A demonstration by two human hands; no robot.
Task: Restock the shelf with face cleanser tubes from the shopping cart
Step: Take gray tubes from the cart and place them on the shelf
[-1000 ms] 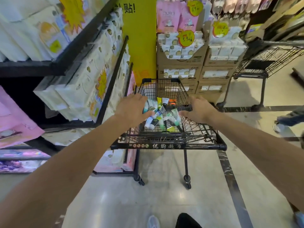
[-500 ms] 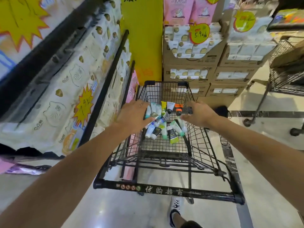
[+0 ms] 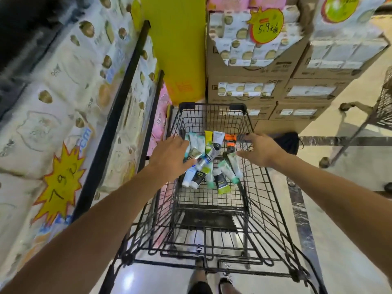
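A black wire shopping cart (image 3: 212, 122) is seen from above, standing on a glossy pale tiled floor (image 3: 343, 240) beside a black-framed shelf (image 3: 110, 132) packed with white plastic-wrapped paper goods on the left. A loose heap of face cleanser tubes (image 3: 209, 160) lies on the mesh bottom at the far end of the basket; white, pale green, yellow, black-and-lime and blue-and-silver tubes are piled across one another, and an orange tube with a black cap (image 3: 230, 142) lies at the far right of the heap. The left hand (image 3: 171, 158) is reached into the cart over the left part of the heap, palm down, its fingers held fairly straight and close together, the fingertips laid against the tubes; whether any tube is gripped cannot be told. The right hand (image 3: 257, 150) is stretched over the right side of the basket, just beside the orange tube, its fingers spread apart and slightly bent, with nothing seen held in them. Stacked brown cardboard display boxes (image 3: 250, 90) of white packets stand beyond the cart, next to a yellow pillar (image 3: 178, 49). A yellow starburst price tag (image 3: 61, 183) is fixed to the shelf goods. Part of a second wire cart (image 3: 381, 107) is visible at the right edge.
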